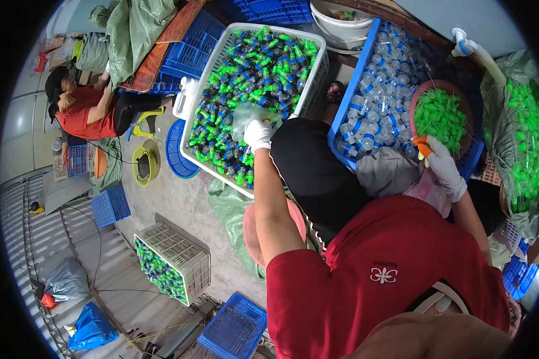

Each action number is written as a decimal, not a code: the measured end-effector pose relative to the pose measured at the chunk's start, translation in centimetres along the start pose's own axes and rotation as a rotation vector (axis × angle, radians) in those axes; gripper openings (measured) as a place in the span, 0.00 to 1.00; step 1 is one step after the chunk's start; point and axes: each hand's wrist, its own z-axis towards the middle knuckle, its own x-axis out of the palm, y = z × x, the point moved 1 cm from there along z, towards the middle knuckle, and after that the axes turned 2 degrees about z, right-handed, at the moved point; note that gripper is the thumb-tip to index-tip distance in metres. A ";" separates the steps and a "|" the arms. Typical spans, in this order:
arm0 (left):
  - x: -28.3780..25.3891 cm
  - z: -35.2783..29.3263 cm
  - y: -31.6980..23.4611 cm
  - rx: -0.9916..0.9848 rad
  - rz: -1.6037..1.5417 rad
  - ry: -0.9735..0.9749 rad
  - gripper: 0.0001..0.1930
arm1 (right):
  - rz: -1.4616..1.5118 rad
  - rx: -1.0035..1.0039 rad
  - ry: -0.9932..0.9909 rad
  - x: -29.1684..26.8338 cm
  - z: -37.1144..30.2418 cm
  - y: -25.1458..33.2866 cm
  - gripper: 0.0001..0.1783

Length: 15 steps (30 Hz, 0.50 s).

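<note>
A white glove covers my left hand (258,135), which is closed at the edge of a crumpled translucent plastic piece (250,117). Beneath it a white crate (191,157) is heaped with small dark bottles (254,76) with green tops and blue bands. On the right, my right hand (443,167), also gloved, has orange coverings on some fingers. Those fingers are curled together near the rim of a reddish bowl (417,102) full of thin green-headed pieces (442,119); anything pinched in them is too small to make out. The bowl rests over clear blue-banded bottles (371,113) in a blue crate (351,90).
A bag of green pieces (526,143) stands at far right. White buckets (341,30) are at the back. A pink basket (256,230) sits by my left arm. At left are a tipped crate of bottles (179,263), a yellow tub (151,173) and a person in red (90,116).
</note>
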 end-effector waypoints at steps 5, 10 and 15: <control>0.8 -0.5 1.6 0.004 -0.101 -0.253 0.18 | -0.017 0.018 0.010 0.3 0.0 0.6 0.13; -2.9 -2.1 5.1 0.195 -0.434 -0.324 0.16 | 0.070 -0.049 0.017 0.2 0.3 -1.0 0.14; -10.7 -6.2 3.4 0.216 -0.375 -0.418 0.18 | 0.112 -0.015 0.031 0.4 0.1 -0.6 0.15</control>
